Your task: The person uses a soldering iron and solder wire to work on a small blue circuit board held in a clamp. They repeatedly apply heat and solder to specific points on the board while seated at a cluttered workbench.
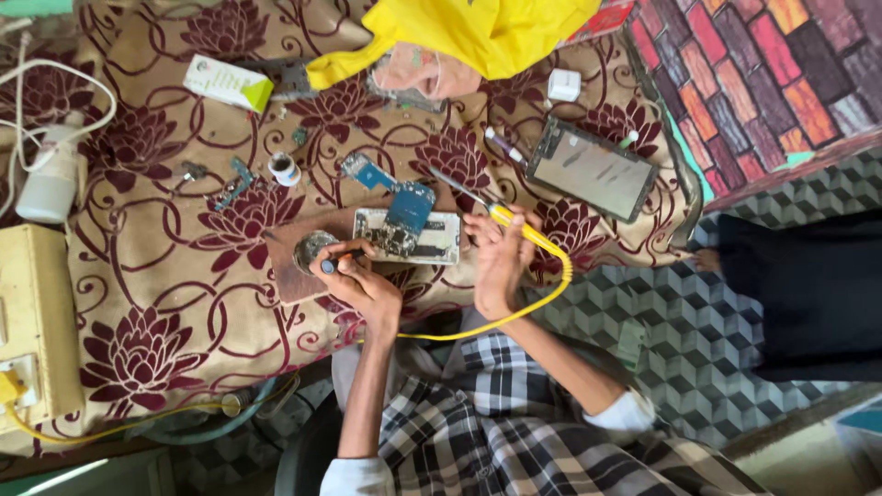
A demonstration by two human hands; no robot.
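An opened phone (407, 237) with its circuit board bared lies on a small wooden board (296, 276) on the floral cloth. My right hand (499, 262) grips a yellow-handled soldering iron (514, 227), whose metal tip points up and left, just right of the phone. Its yellow cord (514, 312) loops down towards my lap. My left hand (358, 280) pinches a short dark tool (333, 264) at the phone's lower left, beside a round metal object (310, 246).
A dark-screened tablet (593, 170) lies at the right. A small white jar (285, 168), loose blue parts (237, 182), a white and green box (228, 83) and a white bottle (50, 179) sit to the left. A person in yellow cloth (478, 32) leans in opposite. A cream box (37, 321) stands far left.
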